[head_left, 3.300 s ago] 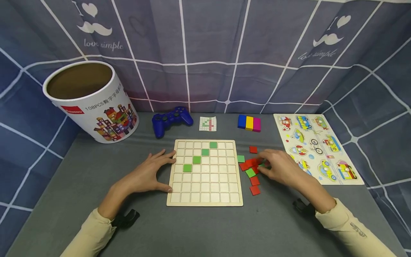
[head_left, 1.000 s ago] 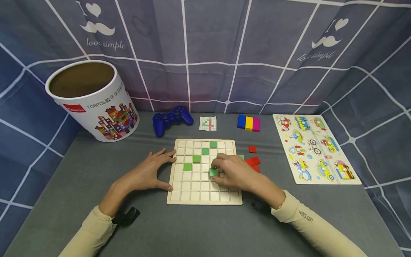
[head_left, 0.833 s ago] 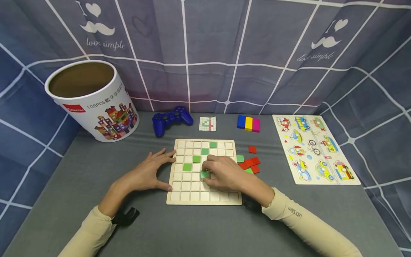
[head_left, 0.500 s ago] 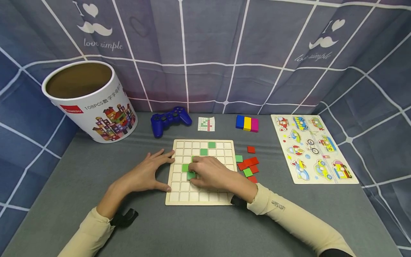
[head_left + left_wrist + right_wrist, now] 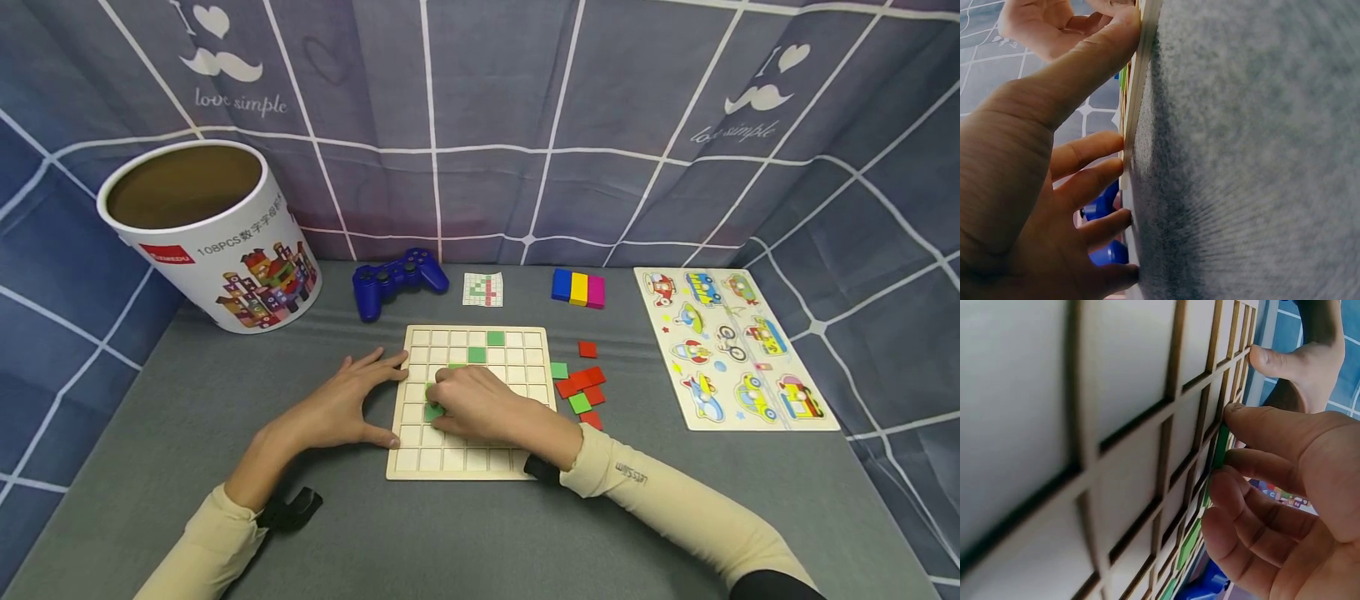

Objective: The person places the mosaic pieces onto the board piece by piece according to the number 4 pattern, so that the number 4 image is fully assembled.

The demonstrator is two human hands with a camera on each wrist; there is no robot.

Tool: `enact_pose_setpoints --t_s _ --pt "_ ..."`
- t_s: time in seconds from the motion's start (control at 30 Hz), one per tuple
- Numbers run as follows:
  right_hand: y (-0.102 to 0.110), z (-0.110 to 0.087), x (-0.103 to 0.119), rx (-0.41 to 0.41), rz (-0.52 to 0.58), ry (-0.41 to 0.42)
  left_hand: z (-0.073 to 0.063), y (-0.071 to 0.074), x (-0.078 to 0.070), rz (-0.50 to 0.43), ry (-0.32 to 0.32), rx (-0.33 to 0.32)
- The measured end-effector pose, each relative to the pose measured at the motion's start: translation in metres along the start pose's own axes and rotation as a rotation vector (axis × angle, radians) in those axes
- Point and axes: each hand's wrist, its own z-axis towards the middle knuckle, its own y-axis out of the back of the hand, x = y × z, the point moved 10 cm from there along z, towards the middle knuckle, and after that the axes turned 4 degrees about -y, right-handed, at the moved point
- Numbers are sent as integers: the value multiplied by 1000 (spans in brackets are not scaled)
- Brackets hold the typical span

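Note:
My left hand (image 5: 341, 408) rests at the left edge of the wooden grid board (image 5: 480, 460), thumb and fingertips spread along its rim. Over the board's left half, my right hand (image 5: 480, 407) pinches a green square tile (image 5: 433, 412). In the right wrist view that green tile (image 5: 1221, 445) sits between thumb and finger at the grid; whether it is fully down in a cell I cannot tell. Other green tiles (image 5: 477, 355) form a diagonal on the board, two of them partly covered by the right hand. Red tiles (image 5: 587, 350) and loose green tiles (image 5: 559, 371) lie right of the board.
Behind the board are a blue game controller (image 5: 399, 282), a small pattern card (image 5: 483, 290) and a blue, yellow and magenta block group (image 5: 578, 288). A large white bucket (image 5: 210, 242) stands back left. A vehicle puzzle board (image 5: 731, 350) lies at the right.
My right hand has come from the tile pile leftward across the board, carrying a green tile to the left columns. The left hand has stayed at the board's edge.

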Motion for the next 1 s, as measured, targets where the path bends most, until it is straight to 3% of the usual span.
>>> enact_pose_setpoints --t_s 0.27,0.43,0.77,1.0 --pt "1 1 2 3 -20 -13 -1 0 0 4 14 9" --pt "11 -9 -8 -28 18 -30 0 0 -1 8 3 2" --pt "40 -62 -70 -155 95 -148 1 0 -1 12 -2 -11" --pt "53 -104 -104 -182 86 -241 2 -1 0 12 6 0"
